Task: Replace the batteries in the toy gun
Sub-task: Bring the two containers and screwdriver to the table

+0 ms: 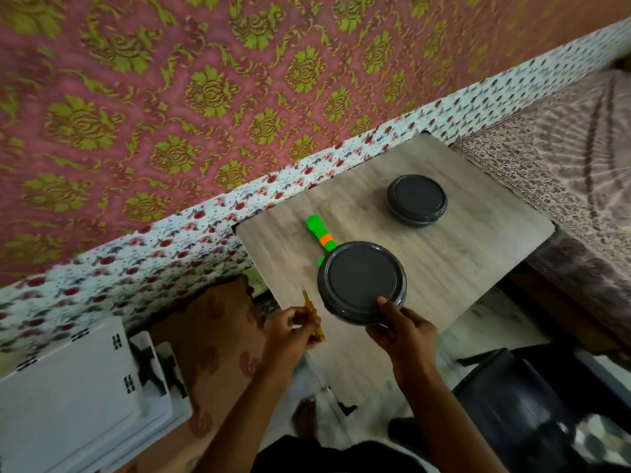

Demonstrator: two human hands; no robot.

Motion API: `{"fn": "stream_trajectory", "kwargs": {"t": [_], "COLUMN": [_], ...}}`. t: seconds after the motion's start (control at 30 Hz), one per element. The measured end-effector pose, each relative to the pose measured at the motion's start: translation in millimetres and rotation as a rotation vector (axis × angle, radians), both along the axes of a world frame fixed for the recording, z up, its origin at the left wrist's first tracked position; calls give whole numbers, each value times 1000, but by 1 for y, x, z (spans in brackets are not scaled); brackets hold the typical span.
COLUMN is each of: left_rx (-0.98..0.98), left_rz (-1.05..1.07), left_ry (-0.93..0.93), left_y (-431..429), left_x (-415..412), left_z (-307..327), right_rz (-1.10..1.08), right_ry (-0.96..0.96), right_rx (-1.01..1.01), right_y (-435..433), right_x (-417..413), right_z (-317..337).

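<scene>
You've got two round grey containers on the surface (461, 240): a far container (417, 199) and a near container (358, 278). One green toy gun (319, 232), one yellow screwdriver (306, 299). Two hands in shot: left hand (290, 331), right hand (403, 331).

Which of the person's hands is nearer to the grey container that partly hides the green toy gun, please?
Right. The right hand grips the grey container at its near rim, thumb on the lid. The left hand holds a yellow screwdriver just left of it, not touching it.
</scene>
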State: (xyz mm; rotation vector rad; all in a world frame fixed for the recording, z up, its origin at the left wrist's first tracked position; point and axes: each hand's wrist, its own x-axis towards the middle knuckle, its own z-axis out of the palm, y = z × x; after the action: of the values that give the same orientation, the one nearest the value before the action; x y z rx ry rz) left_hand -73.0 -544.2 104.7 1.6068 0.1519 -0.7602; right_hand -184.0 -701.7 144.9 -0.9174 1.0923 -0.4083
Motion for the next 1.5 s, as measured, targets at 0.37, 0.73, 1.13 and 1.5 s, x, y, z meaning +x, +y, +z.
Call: {"fn": "stream_trajectory", "kwargs": {"t": [0.37, 0.73, 1.13, 1.5], "left_rx": [4, 100, 193, 150], "left_rz": [19, 247, 400, 275], "left_ry": [-59, -59, -57, -25], "left_y": [-56, -170, -307, -359], "left_x": [23, 32, 43, 31], "left_z": [-9, -28, -27, -46], "right_rz": [-65, 140, 327, 190], "right_ry": [0, 27, 32, 54], "right_rx": [87, 101, 120, 87], "right_y": [-65, -202, -329, -366], "right_x": [38, 82, 122, 85], "right_z": [-1, -31, -38, -24]}}
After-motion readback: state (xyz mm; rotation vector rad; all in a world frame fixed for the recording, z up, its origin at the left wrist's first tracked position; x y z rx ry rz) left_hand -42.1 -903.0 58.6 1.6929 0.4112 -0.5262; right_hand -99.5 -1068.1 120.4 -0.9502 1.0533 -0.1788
